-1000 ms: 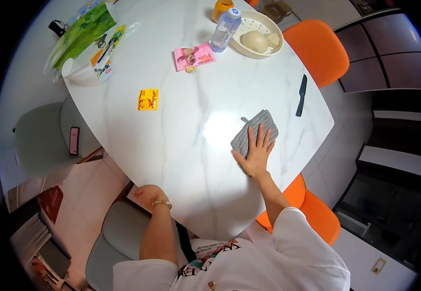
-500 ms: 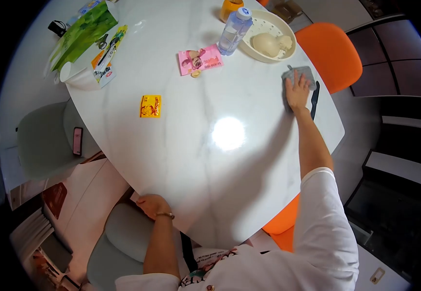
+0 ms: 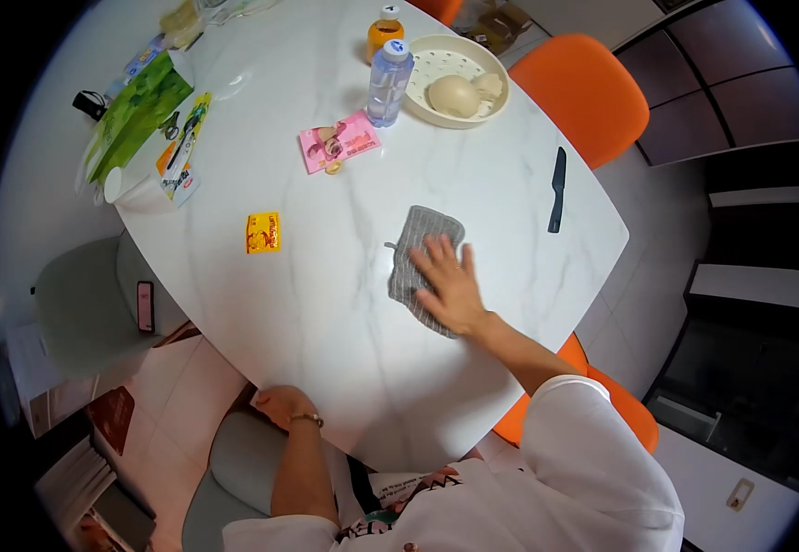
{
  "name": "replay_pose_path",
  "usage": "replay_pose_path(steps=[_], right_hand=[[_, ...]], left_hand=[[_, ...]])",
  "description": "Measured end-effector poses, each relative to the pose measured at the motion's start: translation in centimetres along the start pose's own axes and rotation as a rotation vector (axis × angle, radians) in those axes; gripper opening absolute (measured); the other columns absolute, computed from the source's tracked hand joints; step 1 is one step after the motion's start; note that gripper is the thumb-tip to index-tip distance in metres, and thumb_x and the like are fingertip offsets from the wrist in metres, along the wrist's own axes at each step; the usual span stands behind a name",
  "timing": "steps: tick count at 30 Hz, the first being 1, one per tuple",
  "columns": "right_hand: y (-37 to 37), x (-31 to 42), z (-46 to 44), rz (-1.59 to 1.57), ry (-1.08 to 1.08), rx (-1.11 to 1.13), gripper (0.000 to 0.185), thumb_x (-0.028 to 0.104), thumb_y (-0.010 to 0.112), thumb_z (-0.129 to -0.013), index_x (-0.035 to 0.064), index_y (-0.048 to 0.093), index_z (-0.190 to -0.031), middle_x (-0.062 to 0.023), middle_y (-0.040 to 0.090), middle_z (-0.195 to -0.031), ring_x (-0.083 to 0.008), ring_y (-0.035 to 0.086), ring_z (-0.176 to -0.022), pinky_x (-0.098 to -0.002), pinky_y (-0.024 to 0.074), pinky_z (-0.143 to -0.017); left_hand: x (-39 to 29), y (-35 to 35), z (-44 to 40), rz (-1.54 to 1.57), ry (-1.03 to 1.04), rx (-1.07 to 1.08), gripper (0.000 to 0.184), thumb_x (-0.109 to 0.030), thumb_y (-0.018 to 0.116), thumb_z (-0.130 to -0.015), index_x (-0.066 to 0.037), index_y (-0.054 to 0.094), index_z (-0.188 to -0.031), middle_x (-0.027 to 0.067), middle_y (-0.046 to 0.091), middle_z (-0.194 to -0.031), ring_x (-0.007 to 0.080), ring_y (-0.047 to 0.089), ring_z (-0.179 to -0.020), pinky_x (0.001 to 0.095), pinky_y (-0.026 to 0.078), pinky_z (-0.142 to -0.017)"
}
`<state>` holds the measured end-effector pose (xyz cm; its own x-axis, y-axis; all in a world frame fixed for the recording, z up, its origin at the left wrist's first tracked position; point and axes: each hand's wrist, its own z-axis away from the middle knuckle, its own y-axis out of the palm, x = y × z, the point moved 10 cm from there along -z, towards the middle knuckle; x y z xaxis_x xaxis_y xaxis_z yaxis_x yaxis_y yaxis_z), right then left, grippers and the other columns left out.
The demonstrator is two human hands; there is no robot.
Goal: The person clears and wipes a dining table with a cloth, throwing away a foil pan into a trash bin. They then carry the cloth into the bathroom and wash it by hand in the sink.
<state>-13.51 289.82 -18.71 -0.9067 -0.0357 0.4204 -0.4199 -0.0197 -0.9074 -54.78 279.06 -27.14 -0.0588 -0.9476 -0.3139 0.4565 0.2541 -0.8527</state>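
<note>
My right hand (image 3: 452, 287) lies flat with spread fingers on a grey striped cloth (image 3: 425, 230), pressing it against the white marble-patterned table (image 3: 344, 304). The cloth is spread out near the table's middle, with a small loop at its left edge. At the near left edge of the table rests my left hand (image 3: 286, 407), a bracelet on its wrist; its fingers are mostly hidden. Left of the cloth lies a yellow sachet (image 3: 263, 233). A black knife (image 3: 557, 191) is on the right side, apart from my hand.
Toward the back stand a water bottle (image 3: 388, 85), an orange-coloured drink bottle (image 3: 385, 35) and a cream perforated basket (image 3: 427, 109) holding pale rounded items. A pink packet (image 3: 339, 141) lies nearby. A white cup (image 3: 134, 191) and green bag (image 3: 146, 115) are far left. Orange chairs (image 3: 583, 97) border the right.
My right hand has swept the cloth from the far right of the table toward its middle and nearer to me. The knife now lies fully uncovered. My left hand stays at the edge.
</note>
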Motion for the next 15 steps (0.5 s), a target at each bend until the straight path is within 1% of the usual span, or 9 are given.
replay_pose_path(steps=[1, 3, 4, 5, 6, 7, 9, 10, 15], right_hand=[[-1.1, -1.7, 0.2, -0.028, 0.054, -0.029, 0.061, 0.031, 0.052, -0.083, 0.0093, 0.034, -0.137, -0.0198, 0.026, -0.143, -0.0381, 0.021, -0.133, -0.0543, 0.0093, -0.107], [-5.4, -8.9, 0.0, 0.057, 0.206, -0.411, 0.057, 0.026, 0.052, -0.083, 0.0084, 0.037, -0.134, -0.0203, 0.033, -0.139, -0.037, 0.028, -0.13, -0.0555, 0.0103, -0.106], [-8.2, -12.1, 0.3, 0.093, 0.299, -0.598, 0.053, 0.023, 0.052, -0.083, 0.0087, 0.039, -0.132, -0.0188, 0.036, -0.136, -0.0368, 0.033, -0.126, -0.0558, 0.0145, -0.104], [-9.8, -15.1, 0.2, 0.332, 0.443, -0.613, 0.05, 0.021, 0.051, -0.083, 0.0085, 0.041, -0.131, -0.0175, 0.039, -0.134, -0.0351, 0.037, -0.123, -0.0546, 0.0186, -0.102], [-10.1, -18.3, -0.1, 0.54, 0.614, -0.516, 0.048, 0.02, 0.049, -0.085, 0.0091, 0.041, -0.131, -0.0165, 0.037, -0.136, -0.0332, 0.037, -0.123, -0.0518, 0.0231, -0.101], [-10.2, -20.1, 0.1, 0.538, 0.612, -0.519, 0.048, 0.02, 0.049, -0.085, 0.0091, 0.041, -0.131, -0.0165, 0.037, -0.136, -0.0332, 0.037, -0.123, -0.0518, 0.0231, -0.101], [-8.0, -24.4, 0.5, 0.447, 0.679, -0.32, 0.045, 0.02, 0.048, -0.087, 0.0066, 0.041, -0.13, -0.0149, 0.036, -0.138, -0.0323, 0.038, -0.123, -0.0499, 0.0273, -0.099], [-7.8, -24.3, 0.6, 0.489, 0.633, -0.322, 0.043, 0.02, 0.045, -0.089, 0.0033, 0.04, -0.128, -0.0133, 0.035, -0.139, -0.032, 0.038, -0.123, -0.0482, 0.0304, -0.097], [-7.4, -23.3, 5.4, 0.455, 0.689, -0.322, 0.042, 0.021, 0.044, -0.09, 0.0011, 0.042, -0.126, -0.014, 0.036, -0.139, -0.0319, 0.036, -0.124, -0.0494, 0.0283, -0.096]], left_hand=[[-0.2, -0.1, 0.8, 0.011, -0.052, 0.044, 0.053, -0.032, 0.012, -0.093, -0.003, 0.04, -0.127, 0.0194, 0.053, -0.12, 0.0345, 0.057, -0.101, 0.0416, 0.046, -0.087], [0.0, 0.0, 0.9, -0.019, -0.055, 0.036, 0.053, -0.033, 0.012, -0.093, -0.003, 0.039, -0.127, 0.0194, 0.054, -0.119, 0.0344, 0.057, -0.101, 0.0417, 0.046, -0.088], [0.0, -0.2, 0.7, -0.05, -0.053, 0.023, 0.054, -0.033, 0.012, -0.093, -0.002, 0.039, -0.128, 0.0194, 0.054, -0.119, 0.0342, 0.057, -0.101, 0.0418, 0.046, -0.088], [-0.3, -0.5, 0.9, -0.051, -0.05, 0.021, 0.054, -0.033, 0.012, -0.093, -0.002, 0.039, -0.128, 0.0194, 0.054, -0.119, 0.0342, 0.057, -0.101, 0.0418, 0.046, -0.088], [-0.7, -0.7, 1.5, -0.045, -0.056, 0.026, 0.054, -0.034, 0.012, -0.093, -0.003, 0.04, -0.127, 0.0191, 0.054, -0.119, 0.0342, 0.057, -0.101, 0.0419, 0.046, -0.088], [-0.9, -0.8, 1.7, -0.038, -0.064, 0.031, 0.054, -0.034, 0.012, -0.093, -0.003, 0.041, -0.126, 0.0187, 0.054, -0.119, 0.0343, 0.057, -0.102, 0.0421, 0.046, -0.088], [-0.5, -0.4, 1.2, -0.037, -0.068, 0.023, 0.053, -0.034, 0.013, -0.093, -0.004, 0.042, -0.125, 0.0186, 0.054, -0.119, 0.0347, 0.057, -0.101, 0.0422, 0.046, -0.088], [-0.3, -0.5, 1.1, -0.042, -0.07, 0.018, 0.053, -0.034, 0.013, -0.093, -0.004, 0.043, -0.124, 0.0184, 0.054, -0.119, 0.0352, 0.056, -0.101, 0.0424, 0.046, -0.088], [0.3, -0.2, 0.2, -0.053, -0.043, -0.02, 0.053, -0.034, 0.014, -0.092, -0.003, 0.044, -0.123, 0.0195, 0.055, -0.118, 0.0359, 0.057, -0.1, 0.0425, 0.046, -0.088]])
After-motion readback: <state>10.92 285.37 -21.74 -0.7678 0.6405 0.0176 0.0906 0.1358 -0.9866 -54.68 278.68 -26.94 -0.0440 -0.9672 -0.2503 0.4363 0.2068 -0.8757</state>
